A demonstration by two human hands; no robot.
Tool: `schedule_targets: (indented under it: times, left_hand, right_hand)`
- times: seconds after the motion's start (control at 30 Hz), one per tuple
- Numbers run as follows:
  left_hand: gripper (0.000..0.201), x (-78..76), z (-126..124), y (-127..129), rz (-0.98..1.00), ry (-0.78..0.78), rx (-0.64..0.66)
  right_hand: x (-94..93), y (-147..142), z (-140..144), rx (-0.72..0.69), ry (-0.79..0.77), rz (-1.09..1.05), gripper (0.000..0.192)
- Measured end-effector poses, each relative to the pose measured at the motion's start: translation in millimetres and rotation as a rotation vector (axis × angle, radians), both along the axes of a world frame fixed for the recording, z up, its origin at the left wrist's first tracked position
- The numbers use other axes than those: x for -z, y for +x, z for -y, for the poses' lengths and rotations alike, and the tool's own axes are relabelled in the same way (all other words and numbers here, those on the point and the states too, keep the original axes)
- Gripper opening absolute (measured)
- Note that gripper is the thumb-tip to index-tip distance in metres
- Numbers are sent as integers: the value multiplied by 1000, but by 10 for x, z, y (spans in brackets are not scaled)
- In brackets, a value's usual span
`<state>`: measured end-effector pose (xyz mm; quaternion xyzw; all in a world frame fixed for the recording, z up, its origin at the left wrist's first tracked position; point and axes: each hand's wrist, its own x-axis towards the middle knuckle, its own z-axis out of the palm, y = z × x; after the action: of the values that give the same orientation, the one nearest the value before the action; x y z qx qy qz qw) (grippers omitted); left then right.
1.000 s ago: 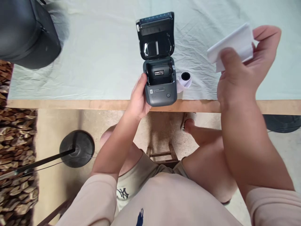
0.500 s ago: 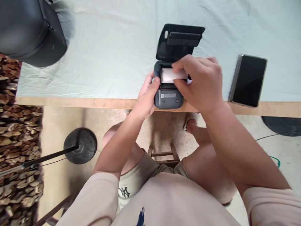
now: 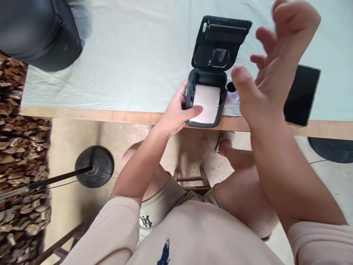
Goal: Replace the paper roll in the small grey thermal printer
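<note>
While left hand [image 3: 175, 117] pins paper [image 3: 206, 103] over printer [image 3: 205, 95] (lid up), right hand [image 3: 268, 73] hovers, grip spread, empty; lid-closing looks due.

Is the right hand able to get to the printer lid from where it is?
Probably yes. The right hand is open and empty, raised just beside the printer lid, which stands open with nothing between them.

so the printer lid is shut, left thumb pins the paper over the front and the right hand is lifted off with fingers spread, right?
Not quite: the lid is open, tipped back behind the printer, as the head view shows. The rest holds: the left hand pins the paper over the front with its thumb, and the right hand is lifted off, fingers spread.
</note>
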<state>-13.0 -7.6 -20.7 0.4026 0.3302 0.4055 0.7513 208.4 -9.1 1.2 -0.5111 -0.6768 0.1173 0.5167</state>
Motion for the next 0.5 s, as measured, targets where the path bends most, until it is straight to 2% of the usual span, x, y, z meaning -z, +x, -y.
schedule_targets:
  times: [0.1,0.17,0.27,0.37,0.5]
  left_hand:
    - [78,72,-29,-12,-18,9,-30]
    - [85,120,-49,-16,-27,33,-47]
    - [90,145,-61,-4,-29,59,-48]
    - [83,111,-44,26,-10,45,-87]
    - [58,65,-2,49,11,47,-127]
  right_hand:
    - [64,30,-91,-66,211,-202,49]
    - [92,17,-117,-60,264,-266,43]
    - [50,-23,-51,-93,137,-103,33]
    - [-55,-101,95,-180,37,158,45]
    - [-139,-256,217,-143,-42,153,47]
